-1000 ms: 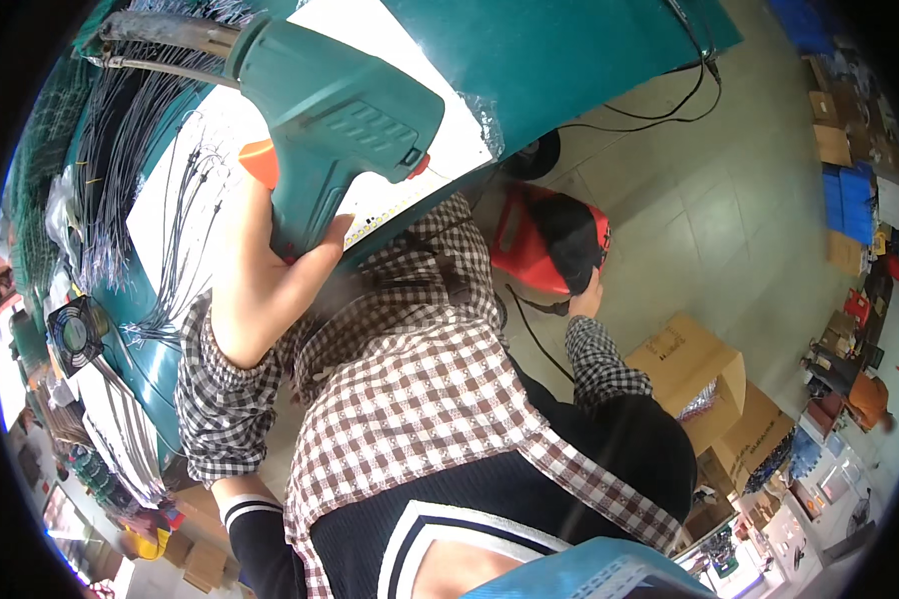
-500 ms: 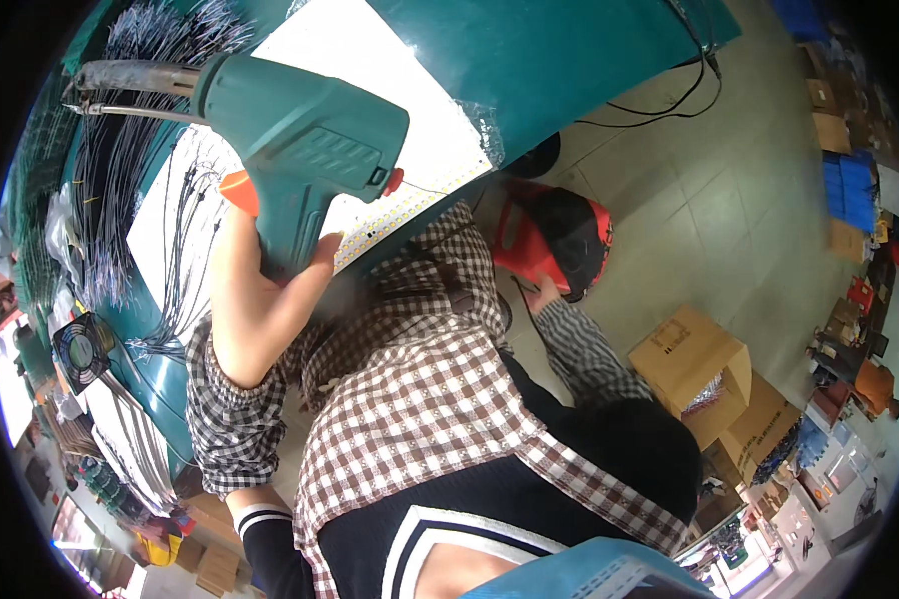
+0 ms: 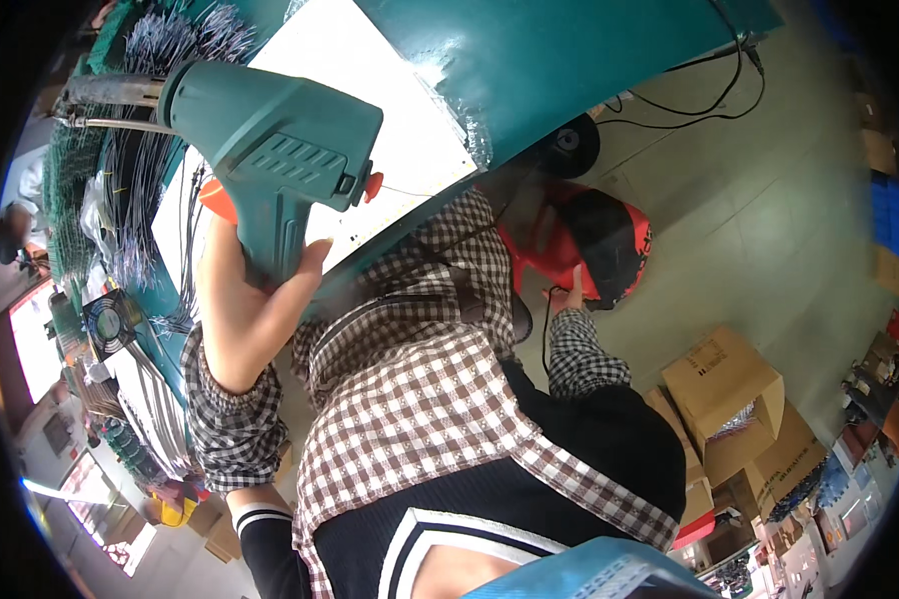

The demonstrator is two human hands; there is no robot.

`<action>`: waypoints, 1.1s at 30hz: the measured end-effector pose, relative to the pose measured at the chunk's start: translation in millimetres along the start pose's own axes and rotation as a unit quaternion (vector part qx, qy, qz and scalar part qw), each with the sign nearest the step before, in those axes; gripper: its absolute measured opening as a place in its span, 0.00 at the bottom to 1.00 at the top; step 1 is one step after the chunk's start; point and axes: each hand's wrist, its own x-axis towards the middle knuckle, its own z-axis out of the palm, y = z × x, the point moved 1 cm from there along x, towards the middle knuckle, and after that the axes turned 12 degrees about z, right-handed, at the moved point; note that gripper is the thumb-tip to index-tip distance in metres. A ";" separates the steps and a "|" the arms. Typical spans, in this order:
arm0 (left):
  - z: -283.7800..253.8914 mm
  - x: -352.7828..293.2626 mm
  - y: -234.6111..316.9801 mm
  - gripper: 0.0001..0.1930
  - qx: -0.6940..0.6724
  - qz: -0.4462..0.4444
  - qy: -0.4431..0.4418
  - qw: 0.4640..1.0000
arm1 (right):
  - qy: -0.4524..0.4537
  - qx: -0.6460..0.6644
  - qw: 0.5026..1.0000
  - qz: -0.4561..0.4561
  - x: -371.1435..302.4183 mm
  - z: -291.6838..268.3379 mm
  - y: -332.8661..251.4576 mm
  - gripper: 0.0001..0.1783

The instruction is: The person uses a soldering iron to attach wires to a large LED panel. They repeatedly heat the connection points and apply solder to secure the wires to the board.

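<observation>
- Head view, far left: a black fan (image 3: 110,321) stands beside long dark wire bundles (image 3: 140,225), laid roughly side by side, probably so single strands stay easy to reach.
- Right of these, the left hand (image 3: 245,314) has its grip wrapped around the handle of a green soldering gun (image 3: 270,140). The index finger lies along the orange trigger (image 3: 218,201), an arrangement that seems to let one hand both carry and work the gun.
- The gun is raised in front of white sheets (image 3: 345,75); its metal nozzle (image 3: 115,92) points left, which likely keeps a hot end clear of the body.
- Those sheets lie on the green desk (image 3: 559,50), their near edge along its near edge, presumably for easy reach.
- Farther right, below desk level, the right hand (image 3: 567,298) is beside a red and black item (image 3: 594,245) and a black cord (image 3: 545,344). I cannot tell whether its grip holds either.
- Near right, open cardboard boxes (image 3: 714,384) sit together, perhaps to keep stock off the desk.
</observation>
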 end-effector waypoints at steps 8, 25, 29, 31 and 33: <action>-1.0 -1.4 -3.4 0.29 0.045 0.038 -0.005 0.998 | 0.040 -0.063 0.996 -0.057 -25.8 -7.5 -41.4 0.75; 1.0 -4.6 1.4 0.30 0.067 0.062 -0.002 0.996 | -0.023 -0.140 0.989 -0.036 -34.7 11.6 -24.1 0.64; 6.8 -6.5 -2.5 0.29 -0.002 0.052 0.009 0.999 | 0.068 -0.189 0.979 -0.028 -35.6 19.5 -40.6 0.64; 4.6 -5.3 -0.2 0.29 0.048 0.085 -0.001 0.995 | 0.072 -0.198 0.978 -0.003 -41.2 18.8 -37.4 0.64; 5.1 -6.5 0.5 0.30 0.057 0.095 0.004 0.994 | 0.077 -0.232 0.969 0.026 -47.9 11.7 -39.4 0.52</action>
